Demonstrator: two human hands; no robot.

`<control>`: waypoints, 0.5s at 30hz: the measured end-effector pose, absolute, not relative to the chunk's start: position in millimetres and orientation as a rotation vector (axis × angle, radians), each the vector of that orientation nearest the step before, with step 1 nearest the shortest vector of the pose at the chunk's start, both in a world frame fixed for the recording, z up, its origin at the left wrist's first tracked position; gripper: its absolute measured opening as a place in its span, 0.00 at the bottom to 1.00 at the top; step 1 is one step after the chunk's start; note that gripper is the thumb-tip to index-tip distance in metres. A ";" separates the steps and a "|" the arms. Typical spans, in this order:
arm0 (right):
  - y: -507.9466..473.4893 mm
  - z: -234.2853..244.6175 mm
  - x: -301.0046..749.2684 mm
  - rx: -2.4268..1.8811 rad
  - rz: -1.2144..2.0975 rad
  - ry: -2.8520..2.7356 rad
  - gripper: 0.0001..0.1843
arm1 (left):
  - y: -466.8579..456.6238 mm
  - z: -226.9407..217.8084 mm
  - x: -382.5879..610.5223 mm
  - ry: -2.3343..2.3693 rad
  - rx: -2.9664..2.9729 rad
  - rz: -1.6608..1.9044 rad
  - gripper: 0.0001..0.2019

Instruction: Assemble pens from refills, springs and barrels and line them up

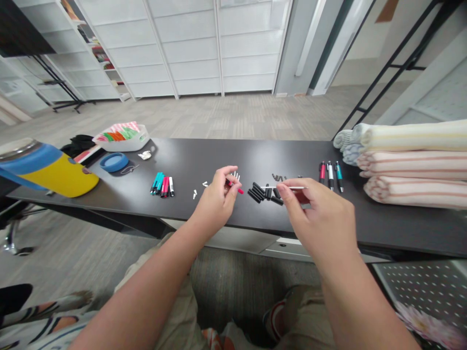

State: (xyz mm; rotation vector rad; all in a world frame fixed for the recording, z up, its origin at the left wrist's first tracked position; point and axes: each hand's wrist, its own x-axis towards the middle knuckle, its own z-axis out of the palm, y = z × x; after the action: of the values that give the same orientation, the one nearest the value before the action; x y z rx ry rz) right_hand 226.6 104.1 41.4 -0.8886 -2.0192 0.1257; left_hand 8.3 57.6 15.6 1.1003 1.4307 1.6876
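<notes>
My left hand (pixel 218 199) is closed in a pinch on a red pen part (pixel 237 188) above the black table (pixel 204 155). My right hand (pixel 321 216) pinches a thin white pen refill (pixel 288 187), held level and pointing left toward the red part. Beneath and between the hands lies a pile of black pen grips (pixel 263 193). Small white pieces (pixel 199 189) lie left of my left hand, and short white parts (pixel 236 175) stand just behind it. Small dark springs or tips (pixel 278 177) lie behind the black pile.
Three assembled pens (pixel 330 175) lie at the right, beside stacked rolled towels (pixel 412 160). Teal, red and white pen barrels (pixel 162 184) lie at the left. Further left are a blue tape ring (pixel 114 162), a white tray (pixel 122 137) and a yellow-blue bottle (pixel 47 170).
</notes>
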 end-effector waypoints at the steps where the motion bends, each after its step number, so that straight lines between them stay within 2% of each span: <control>1: 110.4 39.2 229.0 -0.929 0.125 -2.032 0.09 | 56.3 15.7 10.9 1.472 1.207 1.621 0.21; 4: 124.2 33.2 234.7 -1.006 0.129 -2.054 0.10 | 56.1 15.5 19.8 1.521 1.425 1.442 0.20; 9: 128.2 29.7 235.2 -1.009 0.161 -2.084 0.12 | 64.9 10.9 23.7 1.599 1.560 1.276 0.07; 15: 124.6 29.7 230.5 -0.983 0.208 -2.088 0.09 | 65.3 5.1 18.3 1.704 1.841 1.214 0.04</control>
State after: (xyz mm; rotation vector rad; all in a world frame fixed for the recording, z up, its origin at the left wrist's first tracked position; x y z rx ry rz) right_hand 230.5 124.6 29.7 -0.9830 -2.0883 0.2077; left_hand 18.3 65.3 5.1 1.8415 1.7038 1.2135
